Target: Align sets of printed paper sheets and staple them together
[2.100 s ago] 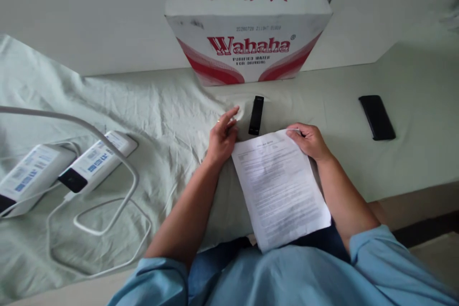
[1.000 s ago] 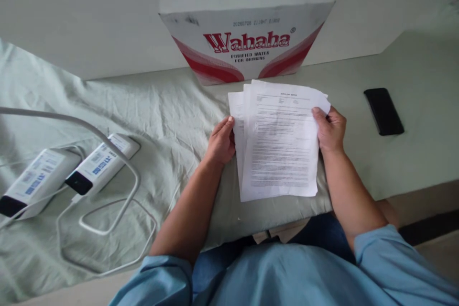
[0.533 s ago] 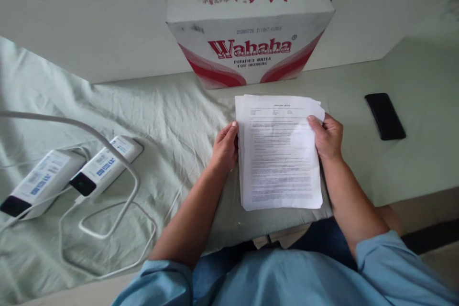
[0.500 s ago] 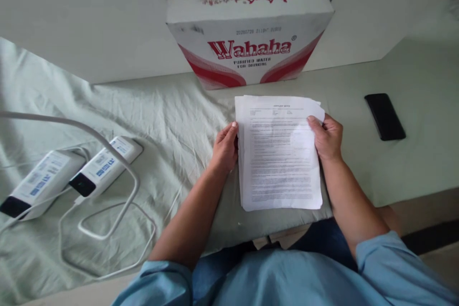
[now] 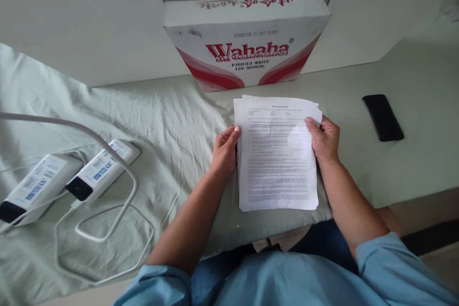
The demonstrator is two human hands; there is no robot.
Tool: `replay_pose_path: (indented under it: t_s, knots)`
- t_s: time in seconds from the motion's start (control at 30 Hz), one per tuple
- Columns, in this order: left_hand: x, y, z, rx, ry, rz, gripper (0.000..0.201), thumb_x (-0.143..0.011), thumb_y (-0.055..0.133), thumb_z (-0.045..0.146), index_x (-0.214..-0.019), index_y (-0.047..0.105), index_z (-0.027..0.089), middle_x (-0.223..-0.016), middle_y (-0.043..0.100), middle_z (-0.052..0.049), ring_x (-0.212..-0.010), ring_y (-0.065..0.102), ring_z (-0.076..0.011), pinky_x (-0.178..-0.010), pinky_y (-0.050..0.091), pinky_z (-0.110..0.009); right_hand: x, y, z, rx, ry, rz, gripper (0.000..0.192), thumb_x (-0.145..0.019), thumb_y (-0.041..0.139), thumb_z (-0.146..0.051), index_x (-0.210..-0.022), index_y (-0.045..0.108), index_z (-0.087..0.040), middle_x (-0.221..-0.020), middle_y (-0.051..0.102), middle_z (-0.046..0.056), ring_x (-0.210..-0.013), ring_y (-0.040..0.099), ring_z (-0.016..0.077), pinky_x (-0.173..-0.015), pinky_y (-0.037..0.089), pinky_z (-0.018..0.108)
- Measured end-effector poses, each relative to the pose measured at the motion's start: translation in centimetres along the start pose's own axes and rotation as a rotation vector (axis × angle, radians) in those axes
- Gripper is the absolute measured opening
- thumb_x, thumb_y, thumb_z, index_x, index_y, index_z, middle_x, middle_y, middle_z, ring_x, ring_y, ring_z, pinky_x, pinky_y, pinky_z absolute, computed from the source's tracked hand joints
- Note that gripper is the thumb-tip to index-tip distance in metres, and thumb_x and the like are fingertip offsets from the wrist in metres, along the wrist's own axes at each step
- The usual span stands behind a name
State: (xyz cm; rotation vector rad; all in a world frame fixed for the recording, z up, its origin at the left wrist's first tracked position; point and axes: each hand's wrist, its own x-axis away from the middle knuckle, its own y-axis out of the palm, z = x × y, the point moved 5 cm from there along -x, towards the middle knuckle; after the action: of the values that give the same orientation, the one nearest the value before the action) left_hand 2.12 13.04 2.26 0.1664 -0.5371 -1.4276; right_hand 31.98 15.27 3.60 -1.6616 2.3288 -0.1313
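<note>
A stack of printed paper sheets (image 5: 278, 158) is held upright to my view, its edges slightly uneven at the top and left. My left hand (image 5: 226, 149) grips the left edge, thumb on the front and the other fingers hidden behind. On the opposite side, my right hand (image 5: 325, 138) pinches the upper right edge, its thumb lying over the front sheet. The top page carries a heading and dense lines of small text. Beneath the sheets lies a pale green cloth (image 5: 179, 129).
A white and red Wahaha water carton (image 5: 247, 52) stands behind the sheets against white panels (image 5: 82, 24). To the right lies a black phone (image 5: 383, 117). On the left are two white power banks (image 5: 103, 167) and a looping white cable (image 5: 134, 181).
Both hands still hold the sheets in nearly the same place. The left thumb sits slightly further onto the front page, and the whole view has shifted a little.
</note>
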Motion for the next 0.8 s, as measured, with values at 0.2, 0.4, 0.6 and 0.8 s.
replay_pose_path:
  t_s: [0.2, 0.4, 0.6, 0.8]
  knots:
    - [0.01, 0.01, 0.0, -0.003, 0.02, -0.028, 0.049, -0.078, 0.095, 0.065, -0.078, 0.075, 0.021, -0.077, 0.079, -0.005, -0.085, 0.08, -0.0241, -0.07, 0.063, -0.031, 0.07, 0.09, -0.06, -0.016, 0.009, 0.022, 0.045, -0.087, 0.083, -0.066, -0.088, 0.079, -0.021, -0.072, 0.065, -0.001, -0.068, 0.057, 0.017, -0.065, 0.047, 0.032]
    - [0.12, -0.04, -0.03, 0.002, 0.023, -0.021, 0.05, -0.078, 0.096, 0.066, -0.079, 0.076, 0.02, -0.075, 0.078, -0.004, -0.083, 0.081, -0.0235, -0.072, 0.065, -0.031, 0.19, 0.17, 0.34, -0.025, -0.005, 0.022, 0.044, -0.089, 0.084, -0.065, -0.086, 0.079, -0.021, -0.072, 0.066, -0.001, -0.07, 0.06, 0.0169, -0.068, 0.051, 0.032]
    - [-0.03, -0.08, -0.17, 0.026, 0.019, -0.014, 0.051, -0.076, 0.097, 0.067, -0.081, 0.08, 0.019, -0.078, 0.081, -0.005, -0.087, 0.084, -0.0253, -0.077, 0.068, -0.033, 0.11, 0.34, 0.38, -0.049, -0.013, 0.016, 0.044, -0.088, 0.086, -0.065, -0.086, 0.078, -0.022, -0.07, 0.062, -0.003, -0.067, 0.055, 0.0143, -0.065, 0.046, 0.03]
    - [-0.41, -0.37, -0.08, 0.093, -0.001, 0.029, 0.049, -0.071, 0.1, 0.063, -0.083, 0.081, 0.02, -0.078, 0.082, -0.004, -0.087, 0.084, -0.0265, -0.078, 0.069, -0.035, -0.24, -0.09, 0.42, -0.011, -0.065, 0.117, 0.052, -0.085, 0.085, -0.073, -0.084, 0.072, -0.023, -0.069, 0.057, -0.005, -0.064, 0.048, 0.0122, -0.06, 0.039, 0.028]
